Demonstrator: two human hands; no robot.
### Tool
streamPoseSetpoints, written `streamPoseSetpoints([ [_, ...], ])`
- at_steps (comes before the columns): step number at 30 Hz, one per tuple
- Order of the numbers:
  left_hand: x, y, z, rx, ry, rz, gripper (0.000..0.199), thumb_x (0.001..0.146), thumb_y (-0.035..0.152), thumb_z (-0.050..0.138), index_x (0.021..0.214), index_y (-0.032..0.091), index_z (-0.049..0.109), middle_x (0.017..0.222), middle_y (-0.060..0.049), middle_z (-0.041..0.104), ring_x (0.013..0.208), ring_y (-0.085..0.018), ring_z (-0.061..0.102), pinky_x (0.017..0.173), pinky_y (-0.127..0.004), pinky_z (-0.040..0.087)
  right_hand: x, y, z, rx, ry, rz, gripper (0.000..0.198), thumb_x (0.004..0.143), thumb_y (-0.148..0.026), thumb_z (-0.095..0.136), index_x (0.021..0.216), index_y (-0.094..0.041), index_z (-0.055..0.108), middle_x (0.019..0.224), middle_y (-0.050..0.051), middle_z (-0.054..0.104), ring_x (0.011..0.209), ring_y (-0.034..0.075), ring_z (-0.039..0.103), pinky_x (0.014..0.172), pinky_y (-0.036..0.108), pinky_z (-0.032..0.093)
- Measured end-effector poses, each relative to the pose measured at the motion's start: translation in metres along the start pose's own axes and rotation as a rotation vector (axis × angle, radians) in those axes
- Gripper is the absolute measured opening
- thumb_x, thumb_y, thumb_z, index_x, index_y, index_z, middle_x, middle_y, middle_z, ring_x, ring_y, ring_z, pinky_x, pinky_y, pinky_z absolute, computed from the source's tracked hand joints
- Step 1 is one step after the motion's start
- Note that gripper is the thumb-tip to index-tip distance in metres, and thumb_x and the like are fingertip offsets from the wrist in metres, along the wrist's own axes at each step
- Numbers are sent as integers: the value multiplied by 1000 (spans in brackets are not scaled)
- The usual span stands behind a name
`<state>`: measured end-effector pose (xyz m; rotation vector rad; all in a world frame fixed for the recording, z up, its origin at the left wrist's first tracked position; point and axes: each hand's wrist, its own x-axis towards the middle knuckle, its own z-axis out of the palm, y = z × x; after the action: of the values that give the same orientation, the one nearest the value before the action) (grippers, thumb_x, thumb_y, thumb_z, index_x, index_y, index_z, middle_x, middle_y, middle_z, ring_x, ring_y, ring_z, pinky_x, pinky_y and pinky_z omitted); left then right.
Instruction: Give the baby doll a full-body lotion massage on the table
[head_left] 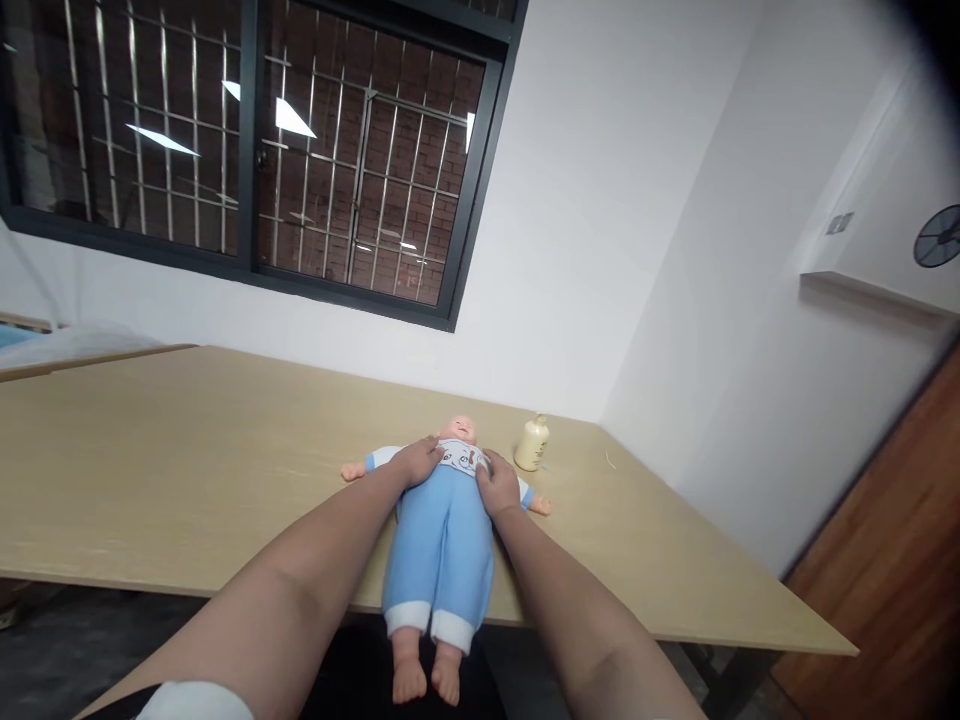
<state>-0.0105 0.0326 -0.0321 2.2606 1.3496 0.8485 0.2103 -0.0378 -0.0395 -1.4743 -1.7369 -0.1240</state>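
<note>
A baby doll (442, 520) in a white top with a printed animal face and light blue trousers lies on its back on the table. Its head points toward the wall, its arms are spread, and its bare feet stick out past the table's near edge. My left hand (420, 463) grips one side of the doll's chest, thumb on the top's front. On the opposite side, my right hand (498, 484) holds the chest in the same way. The fingers that reach around the doll's sides are partly hidden.
A cream pump bottle (532, 446) stands on the wooden table (247, 460), right of the doll's head. Behind the table are a white wall (570, 220) and a barred window (360, 170). A wooden panel (885, 560) is at the right.
</note>
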Motion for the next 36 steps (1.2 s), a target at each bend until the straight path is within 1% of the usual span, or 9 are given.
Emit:
streamPoseSetpoints([
  [4, -4, 3, -2, -13, -29, -29, 70, 94, 56, 32, 145, 10, 44, 154, -16, 36, 144, -30, 33, 119, -43, 22, 4, -21, -19, 85, -45, -125, 40, 88, -32, 51, 125, -22, 63, 129, 6, 65, 122, 22, 56, 108, 36, 40],
  [7, -10, 4, -6, -34, -42, -8, 68, 93, 54, 35, 147, 13, 43, 153, -13, 40, 143, -30, 36, 118, -43, 25, 1, -47, -31, 226, -258, -484, 40, 92, -31, 48, 129, -26, 61, 132, 5, 63, 128, 23, 52, 112, 43, 36],
  [10, -15, 5, -12, -52, -78, 56, 67, 87, 51, 50, 146, 19, 46, 149, -6, 48, 139, -28, 43, 117, -36, 30, 1, -66, -33, 235, -401, -623, 41, 93, -34, 50, 133, -28, 58, 140, 4, 57, 132, 22, 50, 114, 43, 34],
  [16, -19, 11, -12, -36, -69, 25, 63, 97, 52, 28, 147, 18, 44, 155, -5, 38, 144, -25, 33, 120, -37, 23, 20, -52, -17, 169, -409, -507, 48, 95, -45, 50, 139, -26, 52, 141, 5, 57, 133, 24, 48, 114, 43, 34],
  [20, -20, 13, -7, -17, -53, -44, 67, 98, 49, 26, 149, 8, 39, 157, -13, 34, 146, -26, 30, 121, -39, 19, 27, -24, -7, 175, -408, -430, 43, 98, -48, 44, 134, -28, 58, 143, 4, 55, 137, 22, 45, 116, 44, 31],
  [25, -22, 14, -3, -23, -9, -49, 62, 98, 45, 27, 147, 10, 43, 155, -10, 39, 144, -24, 34, 121, -36, 20, 22, 7, 2, 207, -288, -169, 47, 99, -49, 40, 137, -27, 55, 139, 6, 58, 131, 23, 50, 112, 44, 37],
  [28, -24, 13, 0, 0, 44, -25, 61, 98, 44, 29, 146, 10, 45, 152, -10, 43, 141, -24, 38, 120, -35, 24, 17, 14, 5, 192, -245, -149, 46, 99, -46, 38, 137, -24, 54, 138, 7, 58, 129, 24, 51, 111, 43, 38],
  [32, -32, 12, -4, 91, 105, 156, 58, 99, 45, 32, 145, 13, 46, 152, -11, 43, 141, -25, 38, 118, -39, 27, 14, 15, 6, 178, -223, -196, 44, 100, -41, 38, 138, -24, 52, 138, 6, 58, 129, 23, 52, 110, 42, 39],
  [36, -36, 18, -19, 178, -25, 589, 53, 96, 41, 44, 147, 26, 43, 155, -5, 40, 142, -27, 36, 119, -46, 25, 14, 18, 6, 190, -215, -224, 44, 100, -39, 38, 139, -23, 50, 139, 7, 58, 129, 24, 51, 110, 44, 41],
])
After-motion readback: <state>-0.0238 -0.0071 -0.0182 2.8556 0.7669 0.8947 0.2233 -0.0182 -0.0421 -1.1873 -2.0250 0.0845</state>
